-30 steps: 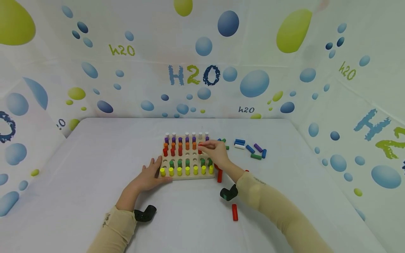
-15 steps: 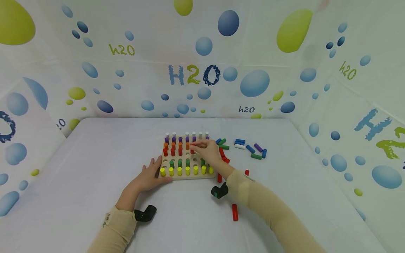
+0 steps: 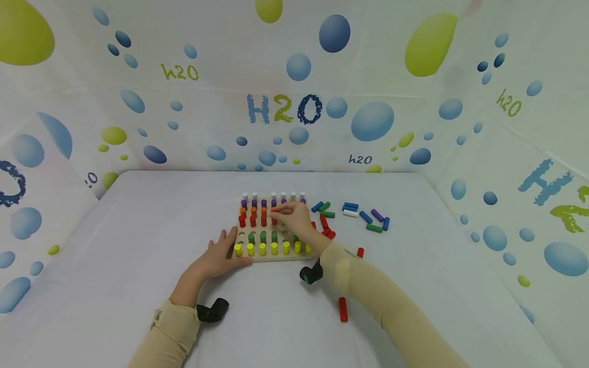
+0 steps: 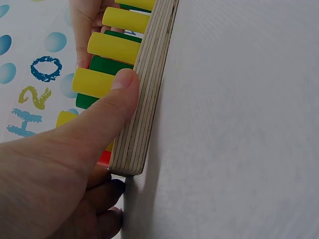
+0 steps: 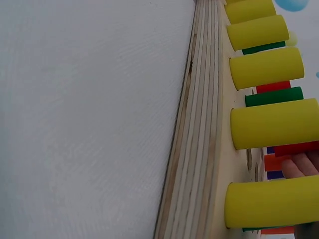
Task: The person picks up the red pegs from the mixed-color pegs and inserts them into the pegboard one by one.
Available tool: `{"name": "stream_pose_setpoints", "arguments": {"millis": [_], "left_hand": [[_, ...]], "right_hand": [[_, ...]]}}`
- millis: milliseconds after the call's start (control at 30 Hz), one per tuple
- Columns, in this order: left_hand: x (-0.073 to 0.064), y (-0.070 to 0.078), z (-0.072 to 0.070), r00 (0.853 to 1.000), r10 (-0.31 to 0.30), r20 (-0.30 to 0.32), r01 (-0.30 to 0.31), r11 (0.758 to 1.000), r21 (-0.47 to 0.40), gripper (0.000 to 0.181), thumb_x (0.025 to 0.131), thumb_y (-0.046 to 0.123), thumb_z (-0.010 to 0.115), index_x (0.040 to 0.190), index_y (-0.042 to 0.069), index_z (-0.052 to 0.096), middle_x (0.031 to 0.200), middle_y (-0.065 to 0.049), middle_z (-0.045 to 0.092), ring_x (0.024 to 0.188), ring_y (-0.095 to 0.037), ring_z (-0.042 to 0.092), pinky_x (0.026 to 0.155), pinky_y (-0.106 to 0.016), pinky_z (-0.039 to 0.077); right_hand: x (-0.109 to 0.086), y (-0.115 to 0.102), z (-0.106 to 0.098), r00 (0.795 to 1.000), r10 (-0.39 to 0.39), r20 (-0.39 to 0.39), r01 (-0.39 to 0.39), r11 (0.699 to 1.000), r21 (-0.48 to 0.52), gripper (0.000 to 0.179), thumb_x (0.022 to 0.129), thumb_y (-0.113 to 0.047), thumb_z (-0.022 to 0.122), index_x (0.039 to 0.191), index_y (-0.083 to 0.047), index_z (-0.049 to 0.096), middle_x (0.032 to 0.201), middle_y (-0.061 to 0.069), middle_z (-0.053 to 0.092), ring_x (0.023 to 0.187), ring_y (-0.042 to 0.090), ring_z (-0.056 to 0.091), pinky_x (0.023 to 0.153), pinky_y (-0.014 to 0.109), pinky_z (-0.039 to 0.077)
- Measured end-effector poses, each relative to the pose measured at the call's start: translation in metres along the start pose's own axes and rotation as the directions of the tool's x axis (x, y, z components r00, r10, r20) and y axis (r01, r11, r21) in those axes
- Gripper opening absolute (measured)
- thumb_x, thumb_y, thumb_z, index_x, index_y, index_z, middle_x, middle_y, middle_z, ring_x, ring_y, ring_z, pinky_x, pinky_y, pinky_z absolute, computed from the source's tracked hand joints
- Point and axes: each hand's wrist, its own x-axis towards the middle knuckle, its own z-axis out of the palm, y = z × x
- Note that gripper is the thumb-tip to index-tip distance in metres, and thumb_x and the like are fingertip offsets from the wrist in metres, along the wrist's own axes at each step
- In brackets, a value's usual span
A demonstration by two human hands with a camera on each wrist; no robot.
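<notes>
A wooden pegboard (image 3: 276,258) lies on the table, with upright pegs in coloured rows: white at the back, then purple, orange, red, green and yellow in front. My left hand (image 3: 218,259) holds its front left corner; the thumb (image 4: 124,82) lies against the plywood front edge in the left wrist view, and the fingers stand along the left side. Above the red row, my right hand (image 3: 296,220) pinches a red peg (image 3: 274,221) upright between thumb and fingertips, right of the standing red ones. Whether its lower end is in a hole cannot be seen.
Loose red pegs (image 3: 324,222) lie right of the board, one red peg (image 3: 343,309) nearer the front. Blue pegs (image 3: 350,206), green pegs (image 3: 374,228), a white peg (image 3: 350,213) and a purple peg (image 3: 377,215) lie farther right. Printed cloth (image 3: 193,122) hangs behind.
My right hand has moved left along the red row with the red peg, to beside the standing red pegs. My left hand stays at the board's corner.
</notes>
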Motion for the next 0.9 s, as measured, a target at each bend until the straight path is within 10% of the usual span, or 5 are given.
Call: {"name": "stream_pose_setpoints", "arguments": {"millis": [900], "left_hand": [[-0.0002, 0.0012, -0.0018, 1.0, 0.003, 0.001, -0.003, 1.0, 0.004, 0.103, 0.078, 0.052, 0.064, 0.144, -0.005, 0.008, 0.146, -0.03, 0.01, 0.135, -0.044, 0.0, 0.104, -0.059, -0.002]], "right_hand": [[0.0045, 0.0008, 0.0007, 0.994, 0.11, 0.026, -0.11, 0.994, 0.025, 0.015, 0.078, -0.02, 0.074, 0.088, -0.009, 0.07, 0.086, 0.001, 0.068, 0.08, 0.015, 0.062, 0.074, 0.024, 0.052]]}}
